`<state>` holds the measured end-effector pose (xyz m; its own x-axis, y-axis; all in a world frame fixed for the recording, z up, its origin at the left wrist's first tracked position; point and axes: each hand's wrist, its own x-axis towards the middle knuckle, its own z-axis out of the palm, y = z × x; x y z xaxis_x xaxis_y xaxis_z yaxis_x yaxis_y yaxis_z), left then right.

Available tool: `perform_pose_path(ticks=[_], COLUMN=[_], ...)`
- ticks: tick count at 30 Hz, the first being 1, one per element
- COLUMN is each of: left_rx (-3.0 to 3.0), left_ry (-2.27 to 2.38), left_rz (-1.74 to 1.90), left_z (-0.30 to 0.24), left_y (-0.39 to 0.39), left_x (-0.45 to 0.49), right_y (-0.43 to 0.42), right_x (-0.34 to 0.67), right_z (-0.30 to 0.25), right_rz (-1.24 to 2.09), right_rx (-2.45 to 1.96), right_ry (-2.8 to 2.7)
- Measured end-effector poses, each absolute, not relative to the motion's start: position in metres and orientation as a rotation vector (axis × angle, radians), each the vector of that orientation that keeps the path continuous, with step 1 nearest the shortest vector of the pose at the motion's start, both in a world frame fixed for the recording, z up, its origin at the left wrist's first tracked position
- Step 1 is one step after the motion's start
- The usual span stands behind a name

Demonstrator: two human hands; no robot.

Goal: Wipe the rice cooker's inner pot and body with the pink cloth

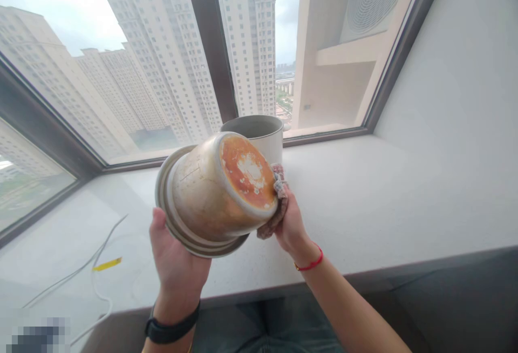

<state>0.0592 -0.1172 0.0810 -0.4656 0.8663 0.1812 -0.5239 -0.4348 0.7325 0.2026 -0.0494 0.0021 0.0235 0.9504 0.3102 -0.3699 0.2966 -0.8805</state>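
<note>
- a metal pot (202,196) was held up over the pale windowsill (343,196), tipped on its side, its rim down toward the left and its base turned up toward the right.
- the base showed an orange-brown stain (263,191) with a whitish patch in the middle, and the wall was browned too.
- the person's left grip (180,264) was clamped on the flared rim from below, thumb up at the outer left edge; a black wristband (172,326) sat below it.
- the right grip (292,221) was closed on a crumpled cloth (280,188), which touched the edge of the base; a red bracelet (309,261) circled that wrist.
- just behind, a white container (271,145) stood upright on the windowsill near the window frame (212,45), mouth upward, partly hidden by the pot.
- off to the left lay a thin cable (110,305) with a yellow tag (107,264) beside it.
- through the glass i saw tower blocks (174,34).
</note>
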Motion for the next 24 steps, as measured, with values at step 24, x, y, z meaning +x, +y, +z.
perform_pose_path(ticks=[24], left_rx=[2.321], left_ry=[1.336], left_rz=[1.338], left_z=[0.092], left_y=[-0.13], left_x=[0.042], right_y=[-0.041], right_x=[0.261], right_z=[0.081], right_rz=[0.523], right_rx=[-0.689], right_ry=[-1.62])
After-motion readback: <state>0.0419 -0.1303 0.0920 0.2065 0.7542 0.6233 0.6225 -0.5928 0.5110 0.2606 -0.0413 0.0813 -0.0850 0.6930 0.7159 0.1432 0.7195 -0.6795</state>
